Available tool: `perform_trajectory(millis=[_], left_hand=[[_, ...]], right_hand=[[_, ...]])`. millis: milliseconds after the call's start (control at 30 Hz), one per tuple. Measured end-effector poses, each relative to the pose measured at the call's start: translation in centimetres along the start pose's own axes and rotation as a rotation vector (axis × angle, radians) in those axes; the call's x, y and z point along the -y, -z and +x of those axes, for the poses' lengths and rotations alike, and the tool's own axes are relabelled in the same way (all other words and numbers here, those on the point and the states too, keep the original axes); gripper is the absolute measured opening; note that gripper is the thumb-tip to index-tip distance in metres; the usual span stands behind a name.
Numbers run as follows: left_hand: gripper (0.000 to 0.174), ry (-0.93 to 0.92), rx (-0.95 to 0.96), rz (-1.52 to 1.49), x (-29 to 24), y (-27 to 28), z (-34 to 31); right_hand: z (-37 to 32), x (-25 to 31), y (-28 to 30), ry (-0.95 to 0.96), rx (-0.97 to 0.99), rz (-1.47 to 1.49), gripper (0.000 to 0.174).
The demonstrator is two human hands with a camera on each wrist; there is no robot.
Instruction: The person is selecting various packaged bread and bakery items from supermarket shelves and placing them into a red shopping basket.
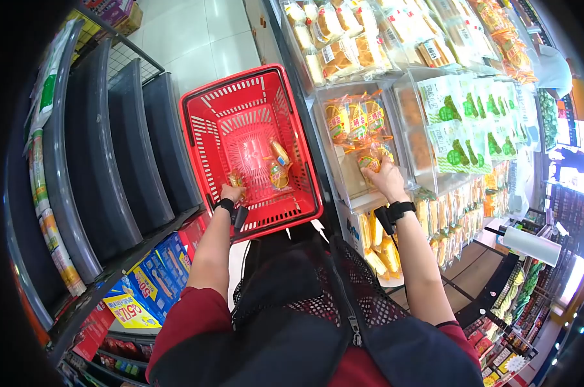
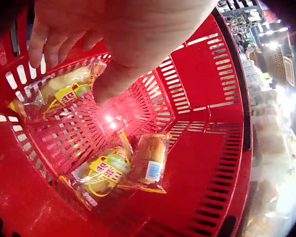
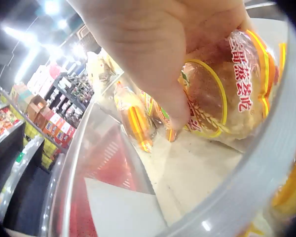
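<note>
My right hand [image 1: 387, 180] grips a bread in clear printed wrap [image 3: 227, 94] inside a clear display bin [image 1: 334, 169], thumb on the near side. More wrapped breads [image 1: 356, 119] lie at the bin's far end, two of them [image 3: 135, 118] close beside my thumb. My left hand [image 1: 232, 192] is inside a red shopping basket [image 1: 198, 129], fingers loosely bent. A wrapped bread [image 2: 66, 91] lies just under it, its end right by the thumb. Two other wrapped breads, one with a round label [image 2: 108, 170] and one with a barcode [image 2: 153, 160], lie together in the basket.
Dark tiered shelves [image 1: 127, 129] stand left of the basket. Bins of bagged bread [image 1: 343, 51] and green-printed packets [image 1: 463, 122] surround the bin. Blue boxes with a yellow price sign [image 1: 134, 309] sit at lower left. A white paper roll [image 1: 532, 246] stands out at right.
</note>
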State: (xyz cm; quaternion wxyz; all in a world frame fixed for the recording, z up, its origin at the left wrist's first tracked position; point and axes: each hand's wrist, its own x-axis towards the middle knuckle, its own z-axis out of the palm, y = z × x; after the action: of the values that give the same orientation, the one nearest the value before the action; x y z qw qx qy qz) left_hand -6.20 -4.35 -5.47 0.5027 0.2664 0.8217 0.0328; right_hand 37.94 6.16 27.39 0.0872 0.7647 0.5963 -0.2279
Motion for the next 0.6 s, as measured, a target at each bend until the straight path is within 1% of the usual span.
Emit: perform_trajectory(millis=[33,100,133,200,233,300,333,367,500,567,600], left_hand=[[0.086,0.000,0.002,0.001,-1.0,0.3,-0.8],[0.091,-0.046,-0.020,0.155,-4.4,1.5,-4.6],[0.091,-0.036,-0.020,0.155,-5.0,1.4,-5.1],[0.092,-0.017,-0.044,0.223,-5.6,0.7,-4.7],[0.088,0.004,-0.035,0.217,-5.7,0.2,-4.3],[0.087,0.040,-0.039,0.230,-5.2,-0.3,-3.4],[0.086,0.059,-0.047,0.241,-5.2,-0.7,-2.6],[0.086,0.098,-0.051,0.248,-5.3,-0.9,-2.0],[0.085,0.129,-0.062,0.235,-6.0,-1.6,-0.7],[0.075,0.095,-0.059,0.301,-6.1,-1.2,-0.7],[0.075,0.104,-0.056,0.301,-6.4,-0.7,-1.2]], right_hand=[[0.0,0.3,0.3,-0.001,0.001,-0.001,0.065],[-0.6,0.8,0.6,0.094,-0.181,-0.203,0.064],[-1.0,1.1,1.0,0.099,-0.172,-0.204,0.064],[-2.1,1.0,1.9,0.120,-0.290,-0.251,0.060],[-2.4,0.7,2.0,0.078,-0.214,-0.208,0.054],[-2.6,-0.5,0.7,0.112,-0.186,-0.238,0.051],[-2.4,-0.9,0.1,0.140,-0.176,-0.266,0.049],[-2.3,-1.1,-0.6,0.161,-0.223,-0.261,0.046],[-1.6,-0.5,-0.6,0.152,-0.254,-0.254,0.047],[-1.5,-0.2,-0.3,0.131,-0.204,-0.222,0.047],[-1.6,-0.2,-0.4,0.134,-0.196,-0.225,0.047]])
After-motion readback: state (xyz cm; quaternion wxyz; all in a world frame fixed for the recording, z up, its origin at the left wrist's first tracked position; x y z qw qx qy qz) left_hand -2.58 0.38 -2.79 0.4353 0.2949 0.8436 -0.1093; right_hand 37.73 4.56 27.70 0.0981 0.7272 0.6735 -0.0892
